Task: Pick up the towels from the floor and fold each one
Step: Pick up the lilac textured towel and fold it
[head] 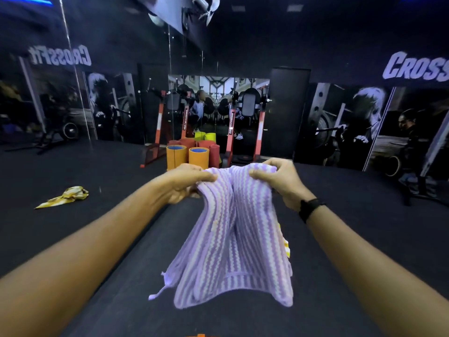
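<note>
A purple-and-white striped towel (233,239) hangs in mid-air at the centre of the view, held up by its top edge and drooping down toward 6 o'clock, clear of the dark floor (109,239). Its upper edge is bunched between the two hands, and the cloth falls in two folds with a hemmed lower border and a few loose threads at its 7 o'clock corner. A sliver of yellow-and-white fabric (286,249) shows just behind its right edge; what it belongs to cannot be told.

The left hand (187,183) grips the towel's top edge at about 10 o'clock from the cloth's middle, thumb on top and fingers curled under the fabric. The right hand (281,181) pinches the top edge at about 1 o'clock, fingers curled round the bunched cloth; a black wristband (309,209) sits on that wrist.

Out at 9 o'clock, well apart from the hands, a crumpled yellow-and-white towel (65,195) lies on the floor.

At 12 o'clock, beyond the hands, stand upright rolled mats (187,154) in orange, red and yellow-green, beside red-framed gym equipment (245,132) and a mirror wall (213,103) with gym murals either side
</note>
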